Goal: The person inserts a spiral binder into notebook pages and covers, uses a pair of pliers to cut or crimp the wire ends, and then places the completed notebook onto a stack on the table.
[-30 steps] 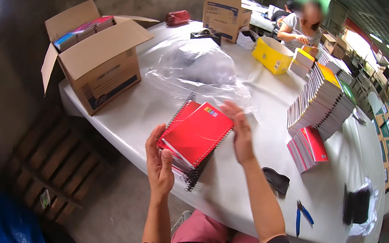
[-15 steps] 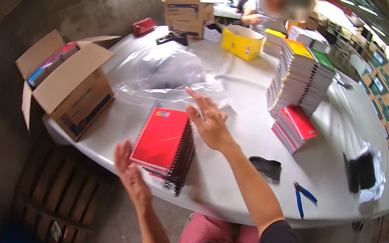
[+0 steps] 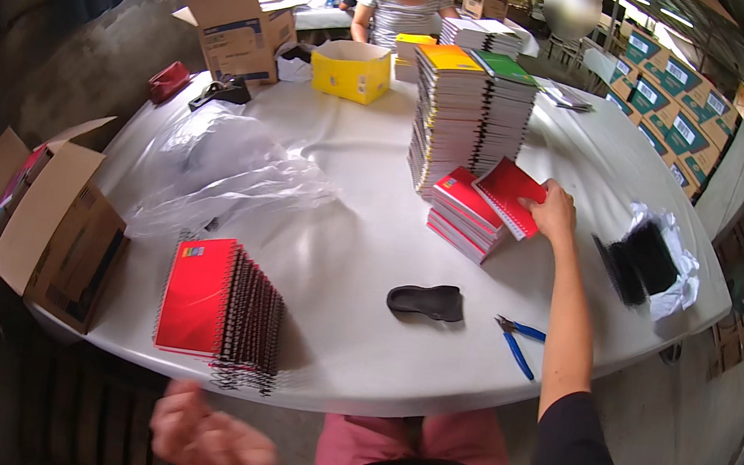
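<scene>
One red notebook (image 3: 509, 195) was gripped by the right hand (image 3: 552, 211); the left hand (image 3: 210, 444) hung open, empty, below the table (image 3: 362, 231).

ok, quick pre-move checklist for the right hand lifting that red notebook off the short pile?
1. Right hand has hold of the red notebook: ok, fingers at its edge, notebook tilted up off the short pile.
2. Left hand free: ok, empty, below the table edge.
3. Tall stacks beside the pile standing straight: ok.
4. Room near the spiral-bound red stack: ok, bare table to its right.
5. Black holder and blue pliers out of the way: ok, both apart from the arm.
6. Grip firmness: cannot tell.
</scene>
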